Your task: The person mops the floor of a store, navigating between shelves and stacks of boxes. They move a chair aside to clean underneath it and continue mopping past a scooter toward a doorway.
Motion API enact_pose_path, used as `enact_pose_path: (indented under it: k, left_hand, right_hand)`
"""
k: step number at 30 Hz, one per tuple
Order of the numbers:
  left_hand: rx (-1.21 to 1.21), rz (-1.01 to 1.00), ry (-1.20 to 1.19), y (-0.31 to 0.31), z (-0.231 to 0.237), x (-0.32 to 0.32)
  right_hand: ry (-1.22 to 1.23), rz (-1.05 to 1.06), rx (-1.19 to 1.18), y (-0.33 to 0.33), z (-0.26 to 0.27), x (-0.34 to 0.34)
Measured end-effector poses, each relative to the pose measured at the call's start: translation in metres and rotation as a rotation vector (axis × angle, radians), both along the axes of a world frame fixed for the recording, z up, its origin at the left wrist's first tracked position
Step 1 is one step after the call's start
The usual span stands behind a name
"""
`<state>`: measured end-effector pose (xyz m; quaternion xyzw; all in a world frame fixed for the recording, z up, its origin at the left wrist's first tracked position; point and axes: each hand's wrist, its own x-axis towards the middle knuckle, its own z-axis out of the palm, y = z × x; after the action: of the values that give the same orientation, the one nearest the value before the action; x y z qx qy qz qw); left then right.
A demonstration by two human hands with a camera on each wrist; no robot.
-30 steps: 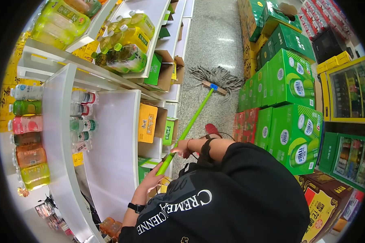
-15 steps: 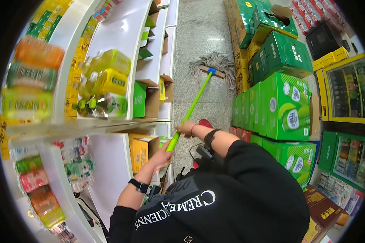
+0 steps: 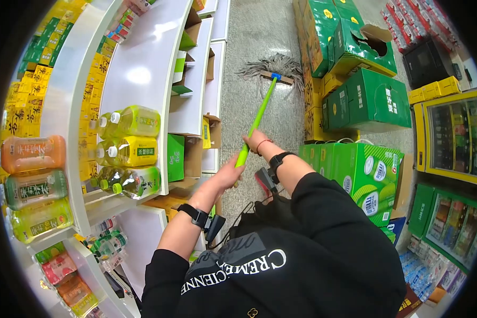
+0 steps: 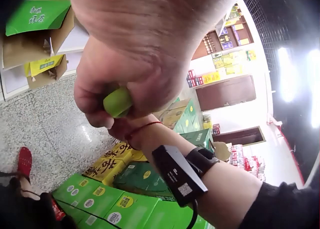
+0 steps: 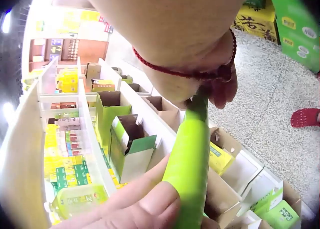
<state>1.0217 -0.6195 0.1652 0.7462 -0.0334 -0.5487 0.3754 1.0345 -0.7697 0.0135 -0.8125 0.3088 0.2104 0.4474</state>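
Note:
A mop with a bright green handle slants away from me down the aisle. Its grey string head lies spread on the speckled floor, joined by a blue clamp to a wooden bar. My left hand grips the handle near its top end; in the left wrist view the green butt end pokes out of the curled fingers. Further down the pole, my right hand wraps round it, a red cord at the wrist. The right wrist view shows the green pole running between both hands.
Shelves with drink bottles and opened cartons line the left. Stacked green cartons and darker green boxes border the aisle on the right, close to the mop head. A red shoe stands on the floor.
The mop head first swings left and away from the carton stack, then shifts slightly further up the aisle. Both hands move forward with the handle, and the view travels along the aisle.

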Motion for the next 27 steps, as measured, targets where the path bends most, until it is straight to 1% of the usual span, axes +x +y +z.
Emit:
enact_pose_path:
  k: [2, 4, 5, 6, 7, 8, 10, 11, 13, 14, 16, 17, 18, 20, 21, 24, 27]
  left_hand:
    - [-0.014, -0.032, 0.006, 0.014, -0.001, -0.006]
    - [0.074, -0.132, -0.040, 0.032, -0.001, -0.010]
    - [0.078, -0.136, -0.046, 0.048, -0.013, -0.013]
    - [0.051, -0.065, 0.038, 0.070, -0.033, -0.020]
    - [0.024, 0.008, 0.122, 0.090, -0.043, -0.027]
    - [0.025, 0.014, 0.123, 0.105, -0.036, -0.037]
    - [0.137, 0.107, 0.176, 0.129, -0.012, -0.059]
    - [0.131, 0.126, 0.175, 0.141, -0.004, -0.071]
    - [0.140, 0.240, 0.193, 0.170, 0.009, -0.097]
    - [0.143, 0.250, 0.193, 0.187, 0.014, -0.110]
    - [0.108, 0.317, 0.206, 0.218, 0.021, -0.136]
    - [0.107, 0.313, 0.277, 0.236, 0.022, -0.149]
    - [0.106, 0.326, 0.277, 0.249, 0.025, -0.167]
    - [0.134, 0.399, 0.268, 0.270, 0.031, -0.193]
    - [0.138, 0.404, 0.269, 0.280, 0.031, -0.203]
    - [0.135, 0.465, 0.302, 0.300, 0.032, -0.225]
    - [0.112, 0.472, 0.267, 0.297, 0.031, -0.227]
  right_hand:
    - [-0.038, -0.019, -0.066, 0.013, 0.000, -0.011]
    - [-0.046, 0.080, -0.030, 0.030, -0.002, -0.018]
    - [0.008, 0.015, 0.073, 0.042, -0.008, -0.023]
    - [0.009, 0.016, 0.078, 0.051, 0.000, -0.031]
    - [0.066, 0.069, 0.186, 0.060, 0.016, -0.037]
    - [0.124, 0.128, 0.290, 0.070, 0.027, -0.043]
    - [0.247, 0.147, 0.444, 0.101, 0.014, -0.056]
    - [0.249, 0.166, 0.438, 0.113, 0.010, -0.063]
    - [0.282, 0.290, 0.596, 0.139, 0.015, -0.081]
    - [0.284, 0.300, 0.598, 0.153, 0.014, -0.091]
    - [0.362, 0.410, 0.753, 0.175, 0.017, -0.107]
    - [0.343, 0.451, 0.766, 0.185, 0.025, -0.117]
    - [0.347, 0.464, 0.765, 0.195, 0.035, -0.127]
    - [0.413, 0.570, 0.792, 0.212, 0.048, -0.140]
    - [0.457, 0.555, 0.826, 0.222, 0.048, -0.147]
    - [0.475, 0.541, 0.861, 0.249, 0.035, -0.169]
    - [0.483, 0.511, 0.877, 0.248, 0.034, -0.167]
